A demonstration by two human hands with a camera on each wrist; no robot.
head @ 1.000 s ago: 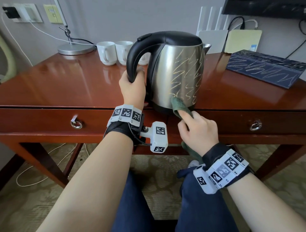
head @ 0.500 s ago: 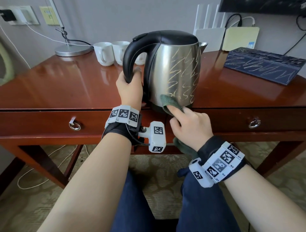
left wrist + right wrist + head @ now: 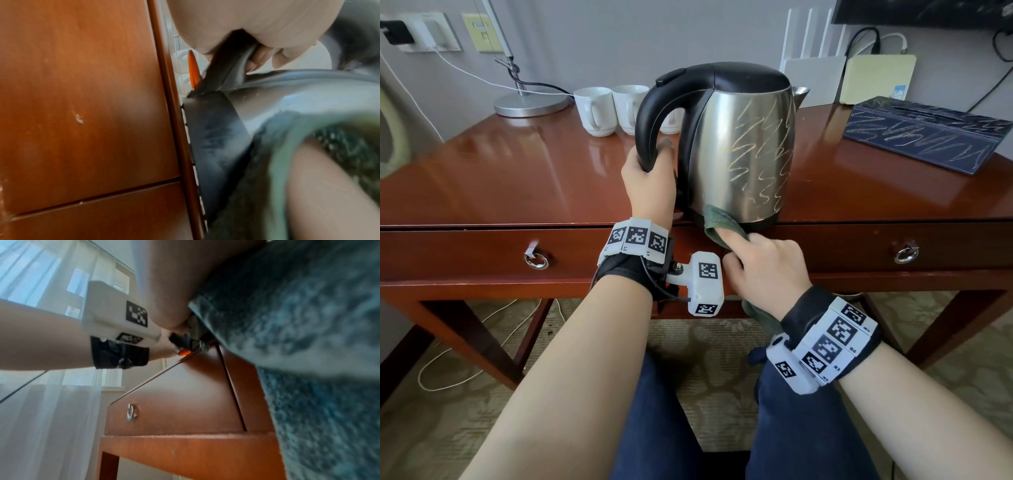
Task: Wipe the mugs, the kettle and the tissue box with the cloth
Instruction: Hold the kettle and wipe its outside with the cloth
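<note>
Two hands working: left hand [image 3: 649, 186] gripping kettle [image 3: 736, 150] handle, steadying it near surface [image 3: 517, 178] front edge; right hand [image 3: 765, 270] pinching cloth [image 3: 717, 222], pressing at kettle base. Next probably stroking upward over scribbles (mugs [image 3: 613, 109], tissue box [image 3: 928, 137] likely pending).

bench [image 3: 517, 178]: red-brown wood, two ring-pull drawers | lamp base [image 3: 532, 104]: back left | router [image 3: 813, 73]: white, by wall | carpet [image 3: 441, 428]: patterned, with a cable

— Light? Bright daylight; the window [image 3: 30, 272] glows blue-white, and glare streaks the desk [image 3: 517, 164].
— Sharpness? Head view crisp, edges bowed; both wrist views blur up close, especially the cloth [image 3: 308, 353].
</note>
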